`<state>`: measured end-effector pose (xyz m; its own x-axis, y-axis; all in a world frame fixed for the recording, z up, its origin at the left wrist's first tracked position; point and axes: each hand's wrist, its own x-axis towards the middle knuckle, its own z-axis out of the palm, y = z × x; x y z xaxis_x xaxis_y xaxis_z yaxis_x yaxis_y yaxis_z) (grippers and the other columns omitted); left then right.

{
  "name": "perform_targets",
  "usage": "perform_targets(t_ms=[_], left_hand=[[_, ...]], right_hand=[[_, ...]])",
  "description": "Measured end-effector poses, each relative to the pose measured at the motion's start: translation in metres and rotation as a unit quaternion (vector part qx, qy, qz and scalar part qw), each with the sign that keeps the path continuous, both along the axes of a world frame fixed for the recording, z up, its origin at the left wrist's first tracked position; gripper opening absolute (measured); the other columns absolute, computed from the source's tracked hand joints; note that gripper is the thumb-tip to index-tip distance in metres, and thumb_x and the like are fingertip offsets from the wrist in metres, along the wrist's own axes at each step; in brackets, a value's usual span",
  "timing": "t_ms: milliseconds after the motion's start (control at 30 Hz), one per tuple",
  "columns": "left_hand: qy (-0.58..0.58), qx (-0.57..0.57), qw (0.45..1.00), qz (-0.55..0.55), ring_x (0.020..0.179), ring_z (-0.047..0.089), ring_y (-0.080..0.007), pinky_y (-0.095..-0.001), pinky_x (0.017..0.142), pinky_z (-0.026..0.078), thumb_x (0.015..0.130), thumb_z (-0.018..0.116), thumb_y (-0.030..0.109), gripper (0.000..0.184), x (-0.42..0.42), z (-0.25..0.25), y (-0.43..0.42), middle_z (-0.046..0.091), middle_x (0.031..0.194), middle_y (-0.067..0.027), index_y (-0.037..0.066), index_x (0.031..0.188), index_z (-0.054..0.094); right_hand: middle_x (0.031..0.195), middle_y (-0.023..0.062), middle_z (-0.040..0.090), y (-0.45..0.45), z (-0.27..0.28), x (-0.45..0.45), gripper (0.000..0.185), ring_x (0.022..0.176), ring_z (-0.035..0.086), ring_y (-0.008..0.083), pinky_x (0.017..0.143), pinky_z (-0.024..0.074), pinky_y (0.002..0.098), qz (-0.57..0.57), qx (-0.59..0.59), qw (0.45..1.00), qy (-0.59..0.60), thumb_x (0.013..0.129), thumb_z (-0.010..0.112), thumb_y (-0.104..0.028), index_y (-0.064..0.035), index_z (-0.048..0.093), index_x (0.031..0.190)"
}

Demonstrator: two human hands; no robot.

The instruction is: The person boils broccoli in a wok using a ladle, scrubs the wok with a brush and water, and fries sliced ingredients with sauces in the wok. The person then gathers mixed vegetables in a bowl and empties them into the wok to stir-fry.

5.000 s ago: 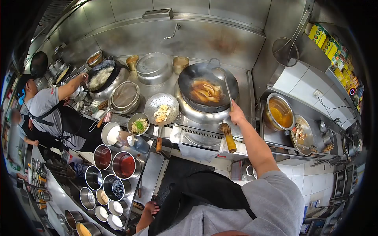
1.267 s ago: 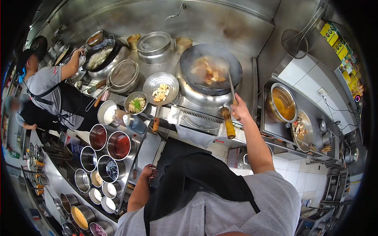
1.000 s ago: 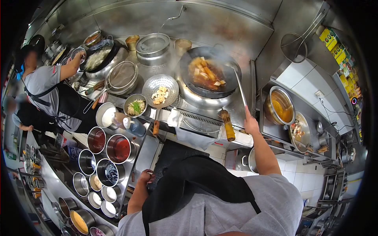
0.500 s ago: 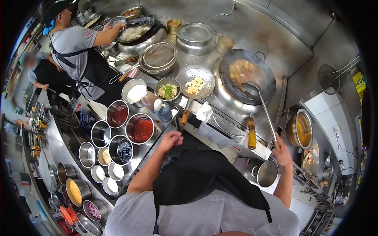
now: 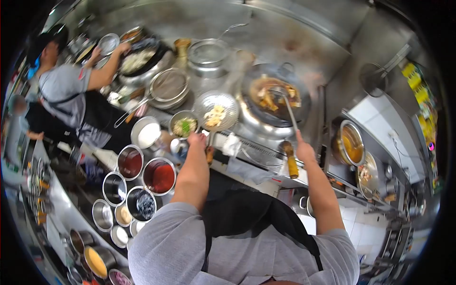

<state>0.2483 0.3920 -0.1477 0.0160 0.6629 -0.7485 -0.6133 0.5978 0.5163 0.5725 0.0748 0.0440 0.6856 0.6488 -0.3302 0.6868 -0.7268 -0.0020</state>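
My right hand (image 5: 305, 152) is wrapped round the handle of a long wok ladle (image 5: 290, 110). The ladle's head rests among brown, saucy food pieces (image 5: 269, 101) in a dark wok (image 5: 304, 114) at the stove. My left hand (image 5: 196, 138) reaches forward to the near rim of a small metal bowl (image 5: 172, 127) with pale shreds and chopped greens. Beside that hand is the wooden-ended handle of a perforated strainer (image 5: 231, 110) that carries pale yellow pieces (image 5: 215, 116). Motion blur smears the left fingers, so I cannot make out a grip.
Pots with red sauce (image 5: 160, 176), white powder (image 5: 147, 135) and dark contents (image 5: 140, 203) stand to the left. A brush (image 5: 290, 161) lies at the stove's front edge. A co-worker (image 5: 61, 90) stands at another wok (image 5: 160, 56). A pot of orange liquid (image 5: 352, 143) is at right.
My left hand has moved forward from near my body to the small bowl. My right hand has pushed the ladle further into the food. The view has shifted.
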Motion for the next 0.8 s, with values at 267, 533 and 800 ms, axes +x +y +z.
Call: perform_targets(t_ms=[267,533,800], left_hand=[[0.052,-0.023,0.992,0.11,0.092,0.063,-0.0295,-0.0382,0.07,0.052,0.092,0.049,0.03,0.035,0.011,-0.03,0.033,0.06,0.106,-0.0141,0.009,0.119,0.05],[0.115,0.14,0.981,0.073,0.078,0.064,-0.0243,-0.0306,0.057,0.053,0.09,0.052,0.014,0.03,0.007,0.066,-0.026,0.06,0.107,-0.0111,0.006,0.119,0.049],[0.108,0.249,0.957,-0.106,0.06,0.066,-0.0218,-0.024,0.041,0.048,0.091,0.054,0.013,0.022,0.007,0.117,-0.114,0.063,0.085,-0.0122,0.004,0.109,0.047]], right_hand=[[0.12,0.0232,0.058,0.061,0.009,0.015,0.086,0.107,0.06,0.0353,0.091,0.0476,0.043,-0.063,0.069,0.995,0.034,0.082,0.052,-0.006,-0.031,0.006,0.15],[0.113,0.0268,0.06,0.027,0.008,0.055,0.077,0.088,0.065,0.0366,0.079,0.0515,0.0428,-0.074,0.298,0.939,0.152,0.082,0.049,-0.006,-0.0158,0.014,0.15],[0.088,0.0113,0.058,-0.031,0.0,0.057,0.078,0.051,0.047,0.0158,0.044,0.0413,0.0316,-0.201,0.405,0.723,0.522,0.086,0.053,-0.003,-0.0214,0.013,0.151]])
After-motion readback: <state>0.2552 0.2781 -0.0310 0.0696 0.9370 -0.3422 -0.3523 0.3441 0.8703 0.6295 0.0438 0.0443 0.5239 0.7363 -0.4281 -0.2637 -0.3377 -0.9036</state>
